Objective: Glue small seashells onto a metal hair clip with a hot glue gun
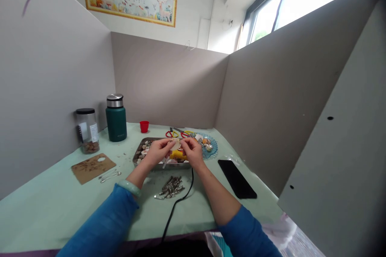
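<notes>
My left hand (158, 151) and my right hand (193, 151) are close together above a metal tray (177, 166). Between their pinched fingertips is a small pale piece (175, 145), too small to make out its kind. A whitish strip (165, 162) hangs below the left fingers; what it belongs to is unclear. Behind the hands, a yellow tool (177, 155) lies in the tray, partly covered, among small decorative bits. A black cord (175, 205) runs from the tray's front to the table edge. Nearer me lies a pile of small metal clips (172, 187).
Right of the tray are a blue dish (213, 149) of ornaments and a black phone (237, 179). Pliers (171, 133) and a red cup (144, 127) stand behind. Left are a green flask (116, 120), a jar (88, 131), cardboard (90, 170) and safety pins (109, 175). Partitions surround the table.
</notes>
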{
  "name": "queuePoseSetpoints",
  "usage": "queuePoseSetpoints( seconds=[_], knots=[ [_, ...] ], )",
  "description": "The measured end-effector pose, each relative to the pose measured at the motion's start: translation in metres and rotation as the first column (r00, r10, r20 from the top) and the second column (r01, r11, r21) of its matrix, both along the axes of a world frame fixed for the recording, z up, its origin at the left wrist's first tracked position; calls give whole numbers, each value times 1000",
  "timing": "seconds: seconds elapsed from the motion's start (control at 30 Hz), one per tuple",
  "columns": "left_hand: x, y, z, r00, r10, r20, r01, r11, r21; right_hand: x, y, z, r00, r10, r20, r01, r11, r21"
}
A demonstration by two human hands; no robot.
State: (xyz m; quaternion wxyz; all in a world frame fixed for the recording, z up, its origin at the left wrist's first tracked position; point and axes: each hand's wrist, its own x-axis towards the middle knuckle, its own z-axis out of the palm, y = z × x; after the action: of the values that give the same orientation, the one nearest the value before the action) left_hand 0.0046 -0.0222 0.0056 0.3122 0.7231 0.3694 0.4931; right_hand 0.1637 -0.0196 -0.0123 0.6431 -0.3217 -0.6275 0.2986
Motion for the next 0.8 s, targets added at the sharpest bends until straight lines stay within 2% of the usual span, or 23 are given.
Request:
queuePoseSetpoints(
  seconds=[0.23, 0.43, 0.53, 0.67, 0.8],
  knots=[
    [-1, 0, -1, 999, 17, -51, -15, 999, 37, -1, -1, -2, 990, -108, 88, 99, 990, 99],
    [-1, -4, 2, 999, 27, -39, -28, 1000, -14, -1, -3, -1, 994, -79, 79, 72, 993, 90],
    [-1, -4, 2, 1000, 27, -13, -27, 1000, 3, -2, -2, -1, 998, -40, 56, 35, 996, 79],
    [-3, -3, 0, 996, 83, -40, -75, 983, 166, -2, -2, -2, 1000, 6, 20, -7, 998, 61],
    [-5, -1, -1, 986, 120, -116, -63, 911, 408, -1, 0, -3, 1000, 13, 9, -14, 997, 74]
  ],
)
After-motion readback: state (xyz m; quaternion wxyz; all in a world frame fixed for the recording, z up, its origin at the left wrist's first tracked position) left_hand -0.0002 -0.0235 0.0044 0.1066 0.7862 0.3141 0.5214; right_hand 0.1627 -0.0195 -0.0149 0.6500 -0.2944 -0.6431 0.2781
